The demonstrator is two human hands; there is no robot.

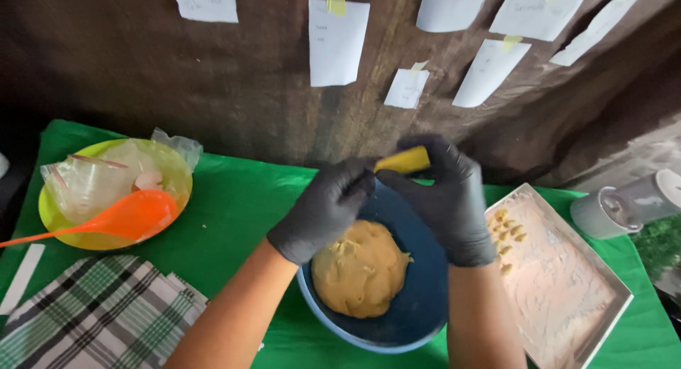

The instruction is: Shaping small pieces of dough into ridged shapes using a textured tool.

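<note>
While both black-gloved hands meet above the blue bowl [418,298], the left hand [323,209] and right hand [447,199] pinch a yellow dough strip [403,160] between their fingertips. Below sits the dough ball [360,268]; a floured tray [567,291] with small dough pieces [507,234] lies right, an orange ladle [120,218] on a yellow plate [177,177] left.

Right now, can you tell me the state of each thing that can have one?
Left hand: gloved, pinching yellow piece.
Right hand: gloved, gripping the same piece.
Blue bowl: holds dough ball.
Tray: floured, few small dough pieces.
Orange spoon: resting on yellow bowl.
</note>
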